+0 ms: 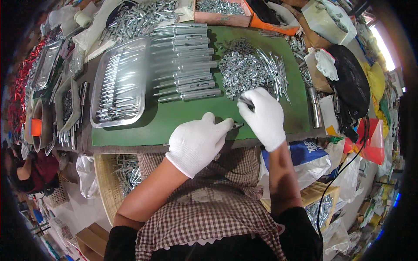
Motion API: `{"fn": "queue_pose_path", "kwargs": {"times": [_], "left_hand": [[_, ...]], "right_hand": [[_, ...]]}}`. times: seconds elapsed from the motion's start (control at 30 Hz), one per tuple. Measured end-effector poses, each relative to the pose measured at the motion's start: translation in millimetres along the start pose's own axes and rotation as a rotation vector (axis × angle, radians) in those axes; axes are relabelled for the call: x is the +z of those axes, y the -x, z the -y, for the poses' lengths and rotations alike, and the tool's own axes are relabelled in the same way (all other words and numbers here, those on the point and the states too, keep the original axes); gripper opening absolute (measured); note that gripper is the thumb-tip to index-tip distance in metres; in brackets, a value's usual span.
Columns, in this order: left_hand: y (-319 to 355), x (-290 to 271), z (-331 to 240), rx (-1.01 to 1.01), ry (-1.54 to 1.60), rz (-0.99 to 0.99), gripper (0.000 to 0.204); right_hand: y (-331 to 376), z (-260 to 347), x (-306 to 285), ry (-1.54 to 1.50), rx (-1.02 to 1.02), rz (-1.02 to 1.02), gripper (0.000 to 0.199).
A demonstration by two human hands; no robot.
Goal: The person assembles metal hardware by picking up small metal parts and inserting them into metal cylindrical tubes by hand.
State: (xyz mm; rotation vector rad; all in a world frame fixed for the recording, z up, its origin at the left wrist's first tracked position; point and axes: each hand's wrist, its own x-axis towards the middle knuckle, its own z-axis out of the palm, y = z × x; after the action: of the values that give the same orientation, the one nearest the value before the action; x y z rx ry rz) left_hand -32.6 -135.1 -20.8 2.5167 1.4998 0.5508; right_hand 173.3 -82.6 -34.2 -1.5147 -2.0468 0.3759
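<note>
While both gloved hands meet over the near edge of the green mat [187, 117], a small dark metal part [237, 125] sits pinched at the fingertips of the left hand [198, 141], poking out toward 3 o'clock. Its long axis runs roughly 9 to 3, pointing at the right hand [263, 115], which lies just beside it at about 2 o'clock. That right hand is curled closed around a thin metal pin [246, 102], whose visible end shows near the knuckles and points toward 10 o'clock. Both hands are thus gripping, and the two pieces are near each other but apart; the left hand's part is the nearer to the mat's front edge.

From the hands outward, at 12 o'clock lies a pile of small parts [241, 69] with a loose sheaf of pins [274, 71] on its right side, close behind the right hand. At 11 o'clock a row of tubes [185, 58] lies side by side, long axes 9 to 3. Farther toward 10 o'clock a steel tray [143, 52] holds more rods. At 3 o'clock a metal cylinder [315, 106] lies at the mat's right edge, with a black bag [352, 82] beyond it. Nothing stands between the two hands.
</note>
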Motion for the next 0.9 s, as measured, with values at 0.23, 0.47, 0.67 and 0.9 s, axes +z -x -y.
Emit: {"fn": "queue_pose_path", "kwargs": {"times": [0.23, 0.47, 0.67, 0.9], "left_hand": [[0.5, -2.0, 0.8, -0.017, -0.001, 0.021, 0.019], [-0.5, -2.7, 2.1, -0.017, 0.022, 0.04, 0.02], [5.8, -0.4, 4.4, 0.038, -0.044, 0.053, 0.032], [0.8, -6.3, 2.9, 0.052, -0.08, 0.143, 0.037]], "right_hand": [[34.1, 14.0, -13.7, -0.223, -0.063, 0.081, 0.013], [36.3, 22.4, -8.1, -0.16, -0.071, 0.064, 0.011], [38.1, 20.8, -5.0, -0.239, 0.036, 0.072, 0.014], [20.5, 34.3, -7.8, -1.045, 0.252, 0.031, 0.017]]}}
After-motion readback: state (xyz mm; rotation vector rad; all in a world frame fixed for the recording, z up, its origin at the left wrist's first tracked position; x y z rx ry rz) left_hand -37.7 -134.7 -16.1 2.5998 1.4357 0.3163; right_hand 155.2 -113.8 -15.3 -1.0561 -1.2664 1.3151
